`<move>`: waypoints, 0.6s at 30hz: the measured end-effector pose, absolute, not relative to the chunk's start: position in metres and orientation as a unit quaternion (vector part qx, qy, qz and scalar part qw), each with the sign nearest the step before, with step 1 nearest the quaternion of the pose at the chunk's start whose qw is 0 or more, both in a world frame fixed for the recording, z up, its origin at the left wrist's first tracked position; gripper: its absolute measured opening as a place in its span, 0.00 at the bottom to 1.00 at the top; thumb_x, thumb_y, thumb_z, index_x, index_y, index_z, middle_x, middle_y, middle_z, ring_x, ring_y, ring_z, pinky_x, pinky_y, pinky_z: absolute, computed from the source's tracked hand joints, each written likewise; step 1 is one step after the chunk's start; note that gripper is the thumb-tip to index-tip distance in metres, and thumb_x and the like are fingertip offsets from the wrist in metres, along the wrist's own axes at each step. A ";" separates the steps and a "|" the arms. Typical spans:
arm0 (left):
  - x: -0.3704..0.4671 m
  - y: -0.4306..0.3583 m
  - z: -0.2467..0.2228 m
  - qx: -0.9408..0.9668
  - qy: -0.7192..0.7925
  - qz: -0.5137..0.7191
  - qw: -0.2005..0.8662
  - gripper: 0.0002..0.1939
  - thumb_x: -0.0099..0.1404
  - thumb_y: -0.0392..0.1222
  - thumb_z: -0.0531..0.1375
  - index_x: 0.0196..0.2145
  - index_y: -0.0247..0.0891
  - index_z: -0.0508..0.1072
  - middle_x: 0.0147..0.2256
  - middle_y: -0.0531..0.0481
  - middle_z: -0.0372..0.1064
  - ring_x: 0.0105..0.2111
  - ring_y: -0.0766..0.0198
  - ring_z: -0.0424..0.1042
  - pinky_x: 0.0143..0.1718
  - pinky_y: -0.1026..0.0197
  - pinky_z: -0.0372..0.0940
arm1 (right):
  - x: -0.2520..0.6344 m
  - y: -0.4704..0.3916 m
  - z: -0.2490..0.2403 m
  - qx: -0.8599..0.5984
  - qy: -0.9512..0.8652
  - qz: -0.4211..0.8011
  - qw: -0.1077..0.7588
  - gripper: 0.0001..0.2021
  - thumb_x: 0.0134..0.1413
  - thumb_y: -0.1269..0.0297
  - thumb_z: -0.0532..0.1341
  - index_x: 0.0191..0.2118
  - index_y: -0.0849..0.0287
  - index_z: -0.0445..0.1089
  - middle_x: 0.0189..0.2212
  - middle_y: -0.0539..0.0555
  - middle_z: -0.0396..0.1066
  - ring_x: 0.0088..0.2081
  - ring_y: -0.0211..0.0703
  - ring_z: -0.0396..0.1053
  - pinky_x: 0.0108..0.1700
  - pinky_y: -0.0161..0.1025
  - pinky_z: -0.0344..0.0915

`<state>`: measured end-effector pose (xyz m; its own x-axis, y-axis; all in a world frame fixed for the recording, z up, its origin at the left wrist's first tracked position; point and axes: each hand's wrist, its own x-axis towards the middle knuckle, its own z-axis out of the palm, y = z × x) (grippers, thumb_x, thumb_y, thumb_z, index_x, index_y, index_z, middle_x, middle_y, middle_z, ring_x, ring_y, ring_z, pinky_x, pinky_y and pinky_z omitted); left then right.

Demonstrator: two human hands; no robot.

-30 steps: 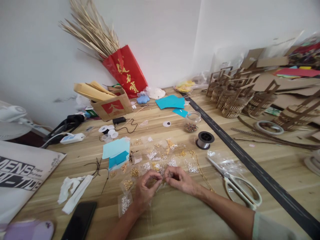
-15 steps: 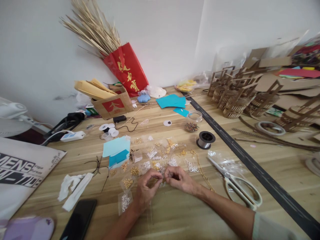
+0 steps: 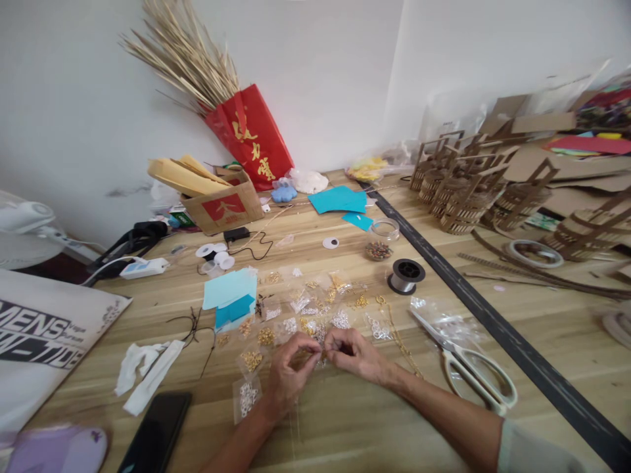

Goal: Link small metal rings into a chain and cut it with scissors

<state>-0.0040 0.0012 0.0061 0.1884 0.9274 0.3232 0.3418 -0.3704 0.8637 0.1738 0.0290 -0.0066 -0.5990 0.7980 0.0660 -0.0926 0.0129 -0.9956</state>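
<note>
My left hand (image 3: 294,364) and my right hand (image 3: 355,355) meet almost fingertip to fingertip over the front of the wooden table. Both are closed in a pinch, and what lies between the fingers is too small to make out. A thin clear thread (image 3: 297,420) hangs below my left hand. Just beyond the fingers lie small bags of silver and gold findings, among them silver pieces (image 3: 340,319), gold pieces (image 3: 266,337) and gold beads (image 3: 251,360). Silver rings (image 3: 378,327) and a gold chain (image 3: 405,351) are to the right of my right hand.
White-handled scissors (image 3: 476,371) and a wire spool (image 3: 405,276) lie to the right. A black phone (image 3: 156,433), white cloth strips (image 3: 152,376) and blue cards (image 3: 229,289) are on the left. Small woven baskets (image 3: 461,207) and a red bag (image 3: 251,135) stand behind.
</note>
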 end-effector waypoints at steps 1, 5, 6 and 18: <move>-0.004 0.001 0.006 0.698 0.455 0.446 0.328 0.03 0.58 0.32 0.61 0.30 0.37 0.73 0.29 0.48 0.73 0.30 0.62 0.72 0.33 0.63 0.66 | 0.174 0.029 -0.006 -0.284 -0.621 0.643 0.347 0.11 0.51 0.58 0.61 0.27 0.60 0.63 0.19 0.44 0.54 0.21 0.33 0.50 0.24 0.32 0.45; -0.004 0.001 0.006 0.702 0.453 0.443 0.325 0.03 0.58 0.32 0.61 0.29 0.37 0.73 0.28 0.48 0.73 0.30 0.62 0.72 0.33 0.63 0.66 | 0.173 0.029 -0.005 -0.286 -0.621 0.643 0.345 0.11 0.51 0.59 0.61 0.26 0.60 0.63 0.18 0.44 0.54 0.21 0.32 0.50 0.24 0.32 0.45; -0.004 0.001 0.005 0.705 0.452 0.442 0.322 0.03 0.58 0.32 0.61 0.29 0.37 0.73 0.28 0.48 0.73 0.30 0.62 0.72 0.33 0.63 0.66 | 0.173 0.029 -0.005 -0.286 -0.622 0.643 0.344 0.11 0.51 0.59 0.61 0.26 0.61 0.63 0.18 0.44 0.54 0.21 0.32 0.50 0.24 0.32 0.45; -0.005 0.002 0.003 0.725 0.436 0.439 0.304 0.05 0.58 0.28 0.60 0.30 0.36 0.72 0.29 0.50 0.72 0.30 0.64 0.72 0.33 0.64 0.66 | 0.174 0.029 -0.006 -0.283 -0.633 0.633 0.343 0.08 0.51 0.63 0.60 0.26 0.61 0.63 0.18 0.44 0.53 0.21 0.32 0.50 0.24 0.32 0.45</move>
